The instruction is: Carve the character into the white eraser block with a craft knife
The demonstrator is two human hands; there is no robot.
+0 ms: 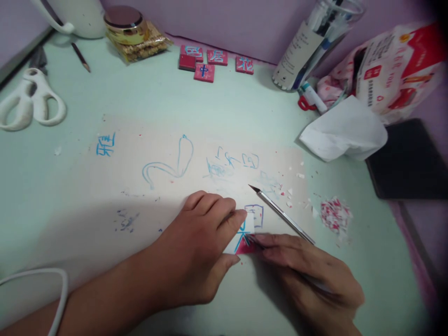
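Observation:
A small white and red stamp block with blue strokes on its face is between my two hands, low over the paper-like sheet. My left hand is closed around its left part, thumb below and fingers above, hiding much of it. The fingertips of my right hand pinch its right edge; part of this grip is hidden. Just above my right hand, a craft knife with a silver handle lies on the desk, blade pointing up and left. A blue-purple square drawing shows right behind the block.
Several red carved blocks sit near the wall. Red and white shavings are heaped at the right. White scissors, a pen holder, crumpled tissue, a black flat object and a white cable surround the work area.

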